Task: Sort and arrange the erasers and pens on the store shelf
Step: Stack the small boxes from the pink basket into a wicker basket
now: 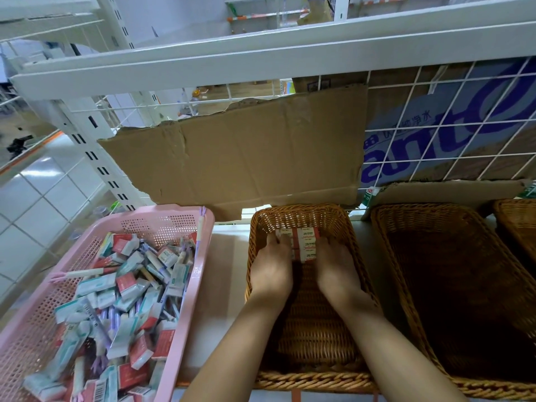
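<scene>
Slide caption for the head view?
Left hand and right hand press red-banded erasers together in a wicker basket beside a pink bin.
</scene>
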Motion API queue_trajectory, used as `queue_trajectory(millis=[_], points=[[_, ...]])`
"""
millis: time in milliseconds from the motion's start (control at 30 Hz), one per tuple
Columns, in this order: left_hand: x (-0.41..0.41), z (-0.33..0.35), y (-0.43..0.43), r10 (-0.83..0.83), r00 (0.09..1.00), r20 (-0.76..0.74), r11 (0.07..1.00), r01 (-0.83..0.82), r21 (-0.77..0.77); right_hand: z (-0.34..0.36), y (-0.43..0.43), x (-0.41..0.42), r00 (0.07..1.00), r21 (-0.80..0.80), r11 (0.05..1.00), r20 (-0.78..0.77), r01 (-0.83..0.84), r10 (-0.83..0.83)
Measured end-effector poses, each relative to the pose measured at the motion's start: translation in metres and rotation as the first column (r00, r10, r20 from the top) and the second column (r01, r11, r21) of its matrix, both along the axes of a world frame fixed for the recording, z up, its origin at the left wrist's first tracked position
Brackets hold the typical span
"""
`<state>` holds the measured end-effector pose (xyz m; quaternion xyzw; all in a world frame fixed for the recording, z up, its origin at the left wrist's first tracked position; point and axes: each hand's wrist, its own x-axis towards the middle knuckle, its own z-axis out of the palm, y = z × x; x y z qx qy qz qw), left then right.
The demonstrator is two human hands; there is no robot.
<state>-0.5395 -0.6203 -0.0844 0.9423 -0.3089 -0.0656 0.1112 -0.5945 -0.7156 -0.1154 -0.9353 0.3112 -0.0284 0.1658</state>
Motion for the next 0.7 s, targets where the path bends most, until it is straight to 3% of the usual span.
queue_trajectory(millis=[233,433,533,600,700], points=[[0.001,-0.002,0.001,-0.032,0.999,0.023,0.999,0.032,-0.015,0.006,0.003,-0.006,1.0,0.017,1.0,-0.006,-0.018,0.018],[-0.002,0.025,0.028,0.004,0.999,0.048,0.989,0.004,-0.149,0.041,0.025,-0.004,0.994,0.013,0.997,0.081,-0.07,0.069],[0.003,0.044,0.069,0.021,0.993,0.112,0.984,0.0,-0.178,0.07,0.061,0.012,0.949,0.05,0.963,0.188,-0.266,0.252],[0.007,0.054,0.105,0.08,0.986,0.145,0.981,-0.052,-0.186,0.082,0.089,0.022,0.868,0.035,0.892,0.252,-0.45,0.428],[0.018,0.056,0.161,0.226,0.968,0.105,0.974,-0.223,-0.039,0.086,0.13,0.037,0.759,0.013,0.787,0.273,-0.617,0.591]])
